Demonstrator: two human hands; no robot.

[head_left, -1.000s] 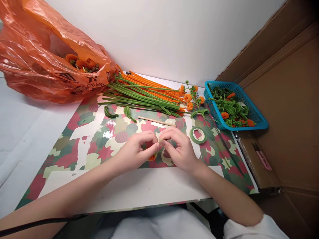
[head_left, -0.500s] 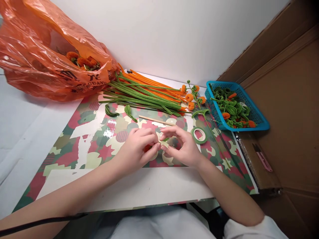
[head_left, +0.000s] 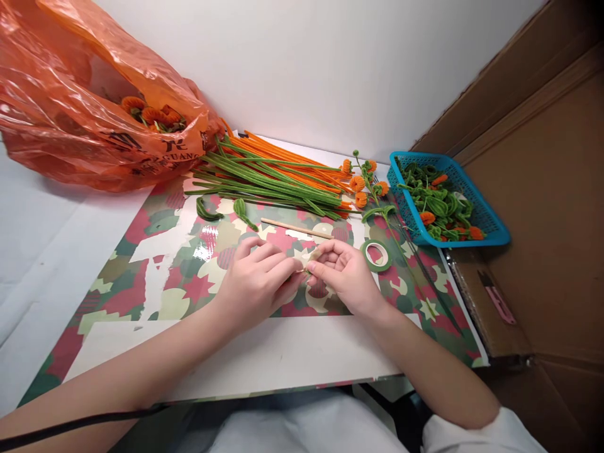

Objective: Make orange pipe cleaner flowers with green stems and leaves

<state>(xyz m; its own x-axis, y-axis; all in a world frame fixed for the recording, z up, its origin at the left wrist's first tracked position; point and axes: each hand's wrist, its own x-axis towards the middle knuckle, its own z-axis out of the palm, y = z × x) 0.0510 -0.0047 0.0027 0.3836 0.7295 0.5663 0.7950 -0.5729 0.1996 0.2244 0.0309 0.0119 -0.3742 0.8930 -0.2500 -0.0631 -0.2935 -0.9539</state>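
Above the patterned mat [head_left: 189, 283], my left hand [head_left: 259, 274] is closed, its thumb and forefinger pinched together. What sits inside its grip is hidden by the fingers. My right hand [head_left: 346, 274] meets it fingertip to fingertip, closed in a pinch on a small green piece [head_left: 308, 272], mostly covered. Just behind the hands lies a thin wooden stick [head_left: 297, 228]. A roll of green tape [head_left: 376, 256] rests beside my right hand. Two dark-green looped pipe-cleaner leaves [head_left: 243, 212] lie further back on the left.
Green pipe cleaners [head_left: 278, 185] and orange pipe cleaners [head_left: 283, 157] lie bundled at the back. A stem with orange pipe-cleaner flowers [head_left: 357, 183] leans near a blue basket [head_left: 495, 233] of green and orange pieces. An orange plastic bag [head_left: 155, 157] stands back left; pink-handled snips [head_left: 499, 303] lie right.
My right fingers have curled in from a more open curve and now pinch at my left fingertips. The orange bit seen under my left hand is now hidden.
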